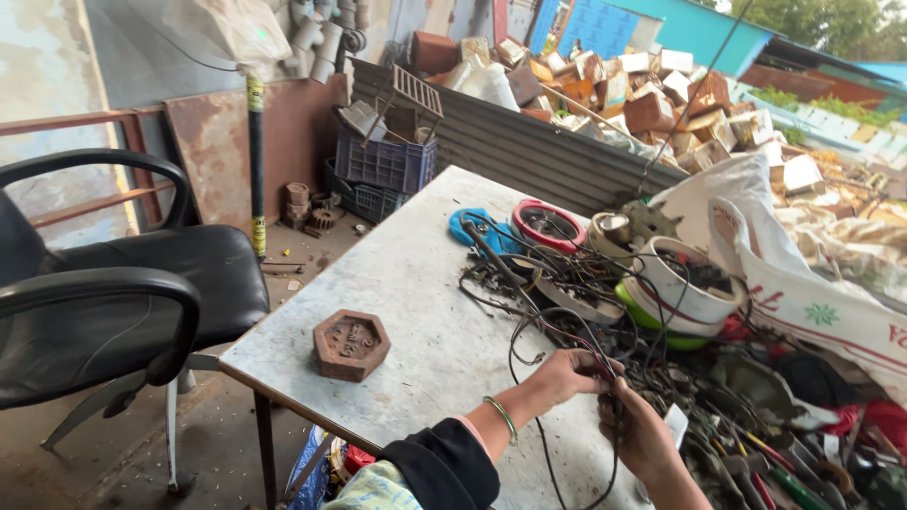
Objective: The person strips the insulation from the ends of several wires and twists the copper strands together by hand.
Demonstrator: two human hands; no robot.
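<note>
My left hand [565, 371] is closed on a bundle of thin black wires [543, 326] at the near edge of the worn white table [416, 283]; a green bangle and a dark sleeve show at its wrist. Just to its right, my right hand [638, 433] grips the same black wires, which loop down past the table edge. The wires trail back into a tangle of cables and scrap parts in the middle of the table.
A rusty hexagonal weight [350, 344] lies at the table's left. A red ring [548, 225], a blue part [470, 227], a white bowl [694, 283] on a green dish, a white sack [803, 283] and hand tools [784, 472] crowd the right. A black office chair [113, 293] stands left.
</note>
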